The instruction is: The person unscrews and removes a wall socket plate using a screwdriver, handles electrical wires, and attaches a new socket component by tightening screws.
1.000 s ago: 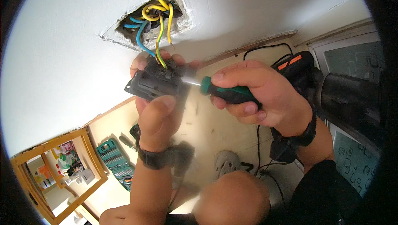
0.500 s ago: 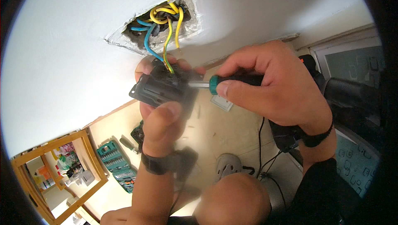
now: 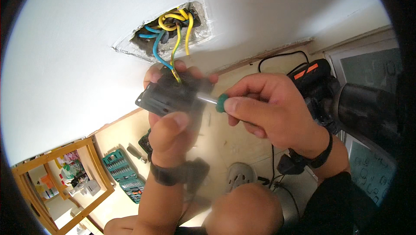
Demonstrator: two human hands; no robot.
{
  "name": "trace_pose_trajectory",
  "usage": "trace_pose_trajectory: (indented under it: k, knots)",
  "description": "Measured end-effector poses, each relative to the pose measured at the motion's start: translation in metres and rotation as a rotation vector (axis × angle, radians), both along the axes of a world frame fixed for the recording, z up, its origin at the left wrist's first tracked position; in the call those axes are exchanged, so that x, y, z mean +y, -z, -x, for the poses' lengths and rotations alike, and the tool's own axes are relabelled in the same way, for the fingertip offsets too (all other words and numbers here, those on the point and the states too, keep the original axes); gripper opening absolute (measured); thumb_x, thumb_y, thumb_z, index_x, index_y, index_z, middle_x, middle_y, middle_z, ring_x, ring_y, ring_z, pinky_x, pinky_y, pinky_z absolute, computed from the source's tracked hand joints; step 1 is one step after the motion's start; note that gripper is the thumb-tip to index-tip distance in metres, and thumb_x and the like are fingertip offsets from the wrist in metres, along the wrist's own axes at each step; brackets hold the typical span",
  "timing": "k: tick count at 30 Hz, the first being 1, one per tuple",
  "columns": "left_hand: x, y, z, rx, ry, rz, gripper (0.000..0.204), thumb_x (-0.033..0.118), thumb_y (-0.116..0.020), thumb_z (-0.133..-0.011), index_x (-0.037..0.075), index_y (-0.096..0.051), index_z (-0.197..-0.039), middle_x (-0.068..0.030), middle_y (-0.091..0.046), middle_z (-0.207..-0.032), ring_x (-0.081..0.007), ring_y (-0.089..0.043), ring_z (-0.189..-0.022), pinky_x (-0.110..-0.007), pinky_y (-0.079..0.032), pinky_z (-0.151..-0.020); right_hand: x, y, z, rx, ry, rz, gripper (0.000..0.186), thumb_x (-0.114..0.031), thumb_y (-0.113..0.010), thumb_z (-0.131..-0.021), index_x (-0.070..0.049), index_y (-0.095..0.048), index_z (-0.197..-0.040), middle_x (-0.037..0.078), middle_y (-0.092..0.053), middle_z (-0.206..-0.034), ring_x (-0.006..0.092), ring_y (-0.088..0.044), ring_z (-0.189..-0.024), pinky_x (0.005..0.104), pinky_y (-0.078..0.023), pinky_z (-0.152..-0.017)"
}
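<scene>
While the left hand clamps a black socket module at frame centre, thumb on its lower face and fingertips curled over the top edge, the right hand is closed around a green-handled screwdriver just right of it. Metal shaft runs left from the handle into the module's right side; tip hidden in the housing. Blue and yellow-green wires drop from a rough wall cavity in the upper centre straight into the module's top edge, short run, little slack showing. White wall fills the upper left and top, bare around the cavity's ragged plaster edge. Wall's lower edge meets the pale floor along a diagonal from lower left to upper right, close behind the hands.

Clutter below: green bit set case, open, lower left; a wooden frame far lower left; a dark loose tool beside the case. Black and orange power drill sits right of the right hand, nearly touching the wrist, black cable looping above it. Person's knee at bottom centre, under both forearms. Both wrists carry dark bands. Right edge crowded by a blurred dark object.
</scene>
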State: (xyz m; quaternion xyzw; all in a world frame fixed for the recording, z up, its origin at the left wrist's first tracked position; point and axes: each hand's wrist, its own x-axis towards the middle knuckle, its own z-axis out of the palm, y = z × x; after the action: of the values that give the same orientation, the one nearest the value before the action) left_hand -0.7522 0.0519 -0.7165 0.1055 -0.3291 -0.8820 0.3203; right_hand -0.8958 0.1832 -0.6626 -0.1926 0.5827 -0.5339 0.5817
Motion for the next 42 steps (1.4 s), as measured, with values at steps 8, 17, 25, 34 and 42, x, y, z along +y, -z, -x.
trace_pose_trajectory:
  k: [8,17,25,34,42]
  knots:
    - [0.002,-0.006,0.003,-0.037,-0.004,0.0,0.066,0.009,-0.069,-0.067,0.022,-0.042,-0.126,-0.0077,-0.047,-0.13,-0.0285,-0.051,-0.126,-0.06,-0.035,-0.115,0.001,0.027,0.0,-0.27,0.02,0.015,0.021,-0.019,-0.067,-0.094,0.001,-0.067,-0.101,0.001,-0.068,-0.078,0.0062,-0.054,-0.056,0.0221,-0.041,-0.05]
    - [0.004,-0.012,0.004,-0.068,-0.008,-0.01,0.067,0.009,-0.069,-0.067,0.021,-0.042,-0.127,-0.0083,-0.047,-0.13,-0.0293,-0.053,-0.125,-0.058,-0.038,-0.114,-0.003,0.044,0.02,0.615,-0.007,0.503,0.015,-0.008,-0.074,-0.084,0.003,-0.07,-0.093,0.007,-0.07,-0.079,0.0071,-0.06,-0.066,0.0225,-0.048,-0.06]
    - [0.003,-0.01,0.003,-0.059,-0.016,-0.011,0.063,0.008,-0.069,-0.068,0.02,-0.043,-0.125,-0.0089,-0.048,-0.129,-0.0307,-0.053,-0.126,-0.058,-0.039,-0.113,-0.015,0.05,0.033,0.662,-0.063,0.579,0.018,-0.017,-0.078,-0.078,-0.002,-0.072,-0.086,0.013,-0.07,-0.075,0.017,-0.065,-0.063,0.0299,-0.051,-0.062]
    - [0.001,-0.009,0.002,-0.052,-0.047,-0.009,0.066,0.016,-0.066,-0.065,0.014,-0.048,-0.129,-0.0129,-0.052,-0.13,-0.0325,-0.053,-0.124,-0.057,-0.034,-0.116,-0.012,0.033,0.024,0.744,-0.068,0.514,0.024,-0.023,-0.077,-0.078,-0.001,-0.069,-0.084,0.014,-0.068,-0.073,0.0255,-0.065,-0.059,0.0326,-0.05,-0.056]
    - [0.003,-0.021,0.0,-0.068,-0.061,-0.086,0.062,0.01,-0.059,-0.067,0.013,-0.047,-0.128,-0.0149,-0.054,-0.132,-0.0361,-0.052,-0.126,-0.06,-0.029,-0.118,0.001,-0.021,-0.02,1.248,-0.09,0.245,0.023,-0.011,-0.077,-0.079,-0.001,-0.066,-0.096,0.013,-0.065,-0.075,0.0317,-0.064,-0.058,0.0386,-0.05,-0.051]
